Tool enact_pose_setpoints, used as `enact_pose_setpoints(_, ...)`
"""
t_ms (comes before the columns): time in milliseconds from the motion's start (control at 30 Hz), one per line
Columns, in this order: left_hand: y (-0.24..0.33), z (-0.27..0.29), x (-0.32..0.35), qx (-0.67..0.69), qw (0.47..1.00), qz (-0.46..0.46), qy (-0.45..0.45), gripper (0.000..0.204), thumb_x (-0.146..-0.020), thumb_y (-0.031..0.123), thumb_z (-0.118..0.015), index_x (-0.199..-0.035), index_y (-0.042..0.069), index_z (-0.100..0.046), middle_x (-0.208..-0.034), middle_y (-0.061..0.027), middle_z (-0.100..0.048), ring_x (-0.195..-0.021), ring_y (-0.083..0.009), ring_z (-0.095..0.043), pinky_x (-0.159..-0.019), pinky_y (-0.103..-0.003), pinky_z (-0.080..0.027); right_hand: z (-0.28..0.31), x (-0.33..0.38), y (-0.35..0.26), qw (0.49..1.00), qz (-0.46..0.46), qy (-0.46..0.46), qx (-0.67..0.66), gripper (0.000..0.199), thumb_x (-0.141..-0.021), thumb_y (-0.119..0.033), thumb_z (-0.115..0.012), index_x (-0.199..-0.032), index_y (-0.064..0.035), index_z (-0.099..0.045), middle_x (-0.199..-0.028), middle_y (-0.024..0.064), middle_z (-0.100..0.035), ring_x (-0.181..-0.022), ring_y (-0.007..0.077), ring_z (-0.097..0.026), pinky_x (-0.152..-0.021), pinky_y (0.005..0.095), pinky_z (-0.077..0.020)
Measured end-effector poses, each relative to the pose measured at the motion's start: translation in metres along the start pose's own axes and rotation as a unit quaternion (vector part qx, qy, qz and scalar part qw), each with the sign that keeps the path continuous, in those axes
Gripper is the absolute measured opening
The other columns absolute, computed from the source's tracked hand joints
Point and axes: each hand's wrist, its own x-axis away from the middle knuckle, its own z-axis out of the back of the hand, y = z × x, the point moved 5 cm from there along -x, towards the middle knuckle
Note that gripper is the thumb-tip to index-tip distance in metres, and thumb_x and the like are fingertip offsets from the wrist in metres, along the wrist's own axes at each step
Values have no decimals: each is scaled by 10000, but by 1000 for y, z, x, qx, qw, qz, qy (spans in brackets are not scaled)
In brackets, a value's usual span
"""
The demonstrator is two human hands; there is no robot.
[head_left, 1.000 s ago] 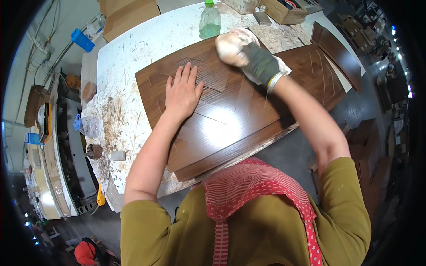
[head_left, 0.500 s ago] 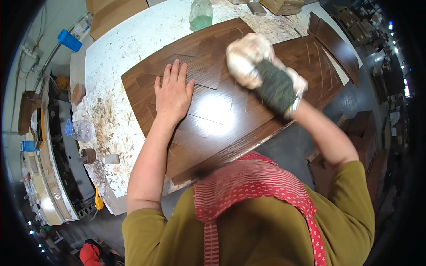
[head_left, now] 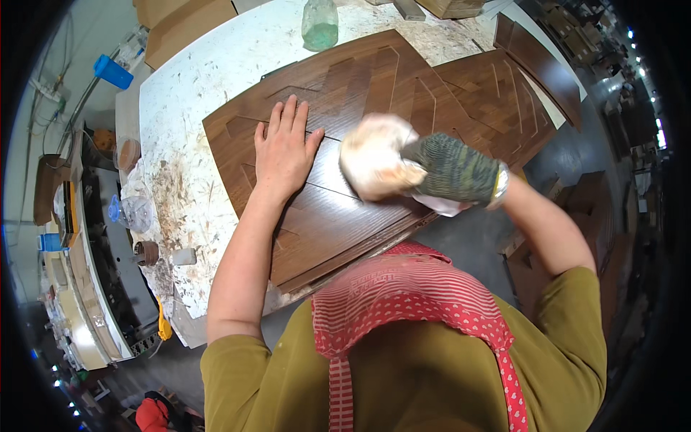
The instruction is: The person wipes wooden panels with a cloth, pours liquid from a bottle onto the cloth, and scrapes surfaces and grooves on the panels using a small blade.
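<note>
A dark brown wooden panel point(head_left: 338, 144) with carved angular grooves lies flat on a white, stained worktable point(head_left: 187, 108), its near corner overhanging the table's front edge just ahead of the person's red patterned apron point(head_left: 410, 302). The left hand point(head_left: 284, 147) rests bare and flat on the panel's left part, palm down, fingers spread and pointing away from the body. The right hand point(head_left: 439, 169), in a dark knitted glove, is closed around a pale bunched cloth point(head_left: 374, 162) and presses it onto the panel near its middle, just right of the left hand's thumb. A second brown panel point(head_left: 504, 93) of the same wood lies touching or overlapping the first on the right. At the table's far edge stands a greenish clear bottle point(head_left: 319, 25), with a cardboard box point(head_left: 183, 25) to its left. Off the table's left side sit a clear plastic container point(head_left: 133, 212), a small brown cup point(head_left: 146, 252) and a blue object point(head_left: 113, 70).
</note>
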Motion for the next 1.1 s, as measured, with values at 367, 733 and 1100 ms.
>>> enact_pose_setpoints(367, 10, 7, -13, 24, 998, -5, -60, 435, -908, 297, -430, -1262, 46, -450, -1299, -130, -460, -1253, -290, -376, -1037, -485, -269, 6, -138, 14, 937, 186, 238, 175, 438, -838, -200, -499, -1255, -70, -471, -1036, 213, -607, -930, 337, -605, -816, 414, -470)
enact_pose_setpoints(733, -12, -18, -2, -7, 993, -1, -117, 568, -884, 320, -437, -1392, 93, -324, -1464, -75, -296, -1361, -269, -235, -1075, -468, -193, 8, -117, -35, 929, 315, -50, 186, 235, -733, -254, -588, -820, -41, -631, -765, 94, -630, -693, 214, -582, -663, 356, -473)
enact_pose_setpoints(1100, -70, 45, 50, 42, 985, 127, 107, 651, -877, 261, -554, -1384, -34, -271, -1457, -213, -248, -1346, -345, -233, -1088, -396, -208, 104, 82, 114, 925, -263, 207, -182, 381, -763, -338, -714, -903, 13, -667, -825, 82, -679, -682, 123, -590, -642, 299, -480)
